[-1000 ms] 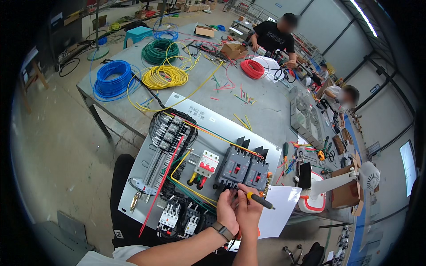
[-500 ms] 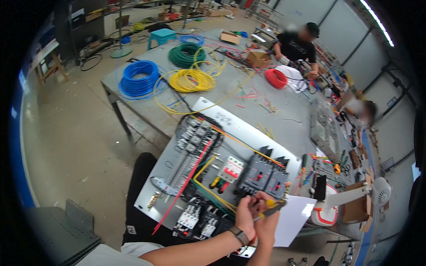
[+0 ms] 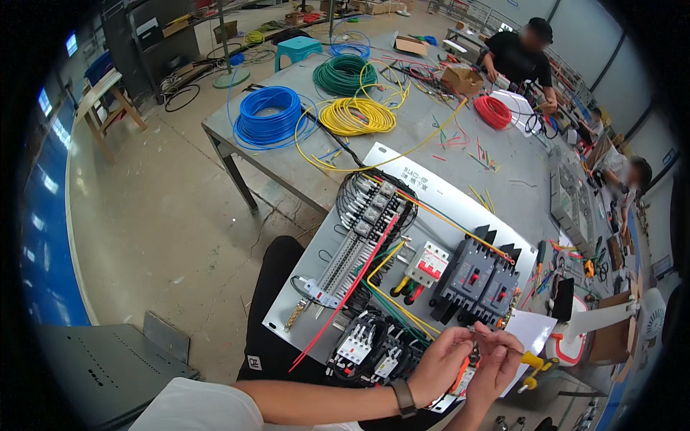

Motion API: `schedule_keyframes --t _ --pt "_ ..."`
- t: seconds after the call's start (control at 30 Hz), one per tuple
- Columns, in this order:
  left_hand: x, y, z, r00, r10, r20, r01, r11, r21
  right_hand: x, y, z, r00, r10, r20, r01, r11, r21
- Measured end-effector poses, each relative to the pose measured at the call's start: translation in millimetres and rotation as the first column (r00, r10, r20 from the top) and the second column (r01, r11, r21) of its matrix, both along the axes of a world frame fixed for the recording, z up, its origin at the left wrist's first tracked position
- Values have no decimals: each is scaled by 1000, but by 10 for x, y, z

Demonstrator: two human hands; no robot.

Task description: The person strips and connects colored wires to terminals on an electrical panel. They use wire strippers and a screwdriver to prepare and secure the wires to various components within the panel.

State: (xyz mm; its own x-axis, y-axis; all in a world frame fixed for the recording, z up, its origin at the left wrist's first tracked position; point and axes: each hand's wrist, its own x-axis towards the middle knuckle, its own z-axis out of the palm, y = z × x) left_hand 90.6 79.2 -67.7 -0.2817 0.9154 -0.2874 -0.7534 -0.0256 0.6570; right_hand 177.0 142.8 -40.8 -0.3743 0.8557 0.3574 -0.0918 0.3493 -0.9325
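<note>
My left hand (image 3: 440, 363), with a watch on its wrist, is closed in a pinch over the lower right of the mounting plate (image 3: 503, 244). Its fingertips meet those of my right hand (image 3: 497, 365); what they pinch is too small to make out. A yellow-handled tool (image 3: 533, 360) juts out from my right hand, whose fingers are curled; its working end is hidden. An orange-red wire (image 3: 461, 375) runs just under both hands. Black circuit breakers (image 3: 474, 279) sit above them on the plate. To their left are black-and-white contactors (image 3: 355, 343) and a white breaker with red switches (image 3: 429, 266).
The plate overlaps the grey table (image 3: 431, 172). Blue (image 3: 268, 117), green (image 3: 345, 75), yellow (image 3: 357, 116) and red (image 3: 492, 113) wire coils lie farther back. A white fan (image 3: 652, 320) and white paper (image 3: 528, 323) are at right. A co-worker (image 3: 519, 57) sits across the table.
The scene has shifted rightward in view. My hands have come fingertip to fingertip, and the yellow-handled tool, earlier across my palm, now sticks out to the right of my right hand.
</note>
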Motion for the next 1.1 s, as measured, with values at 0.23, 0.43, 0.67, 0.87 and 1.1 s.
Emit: schedule_keyframes --t 0.23,0.43,0.67,0.87,1.1 --pt "-848 -227 97 858 -339 -385 409 905 115 -47 -58 64 973 16 -232 -17 1000 -3" --pt "-2401 -56 275 307 81 -948 -143 989 38 -21 -113 -30 927 74 -368 -120 987 -103" --pt "-2461 226 222 -315 -311 -897 -260 937 -233 -5 -235 -128 930 32 -367 -98 982 -163" --pt "-2622 283 54 -220 -231 -948 -197 962 -188 1 -310 -147 937 60 -345 -129 975 -181" --pt "-2798 136 455 333 -264 -905 27 962 -270 -19 -333 -103 937 85 -339 -155 971 -184"
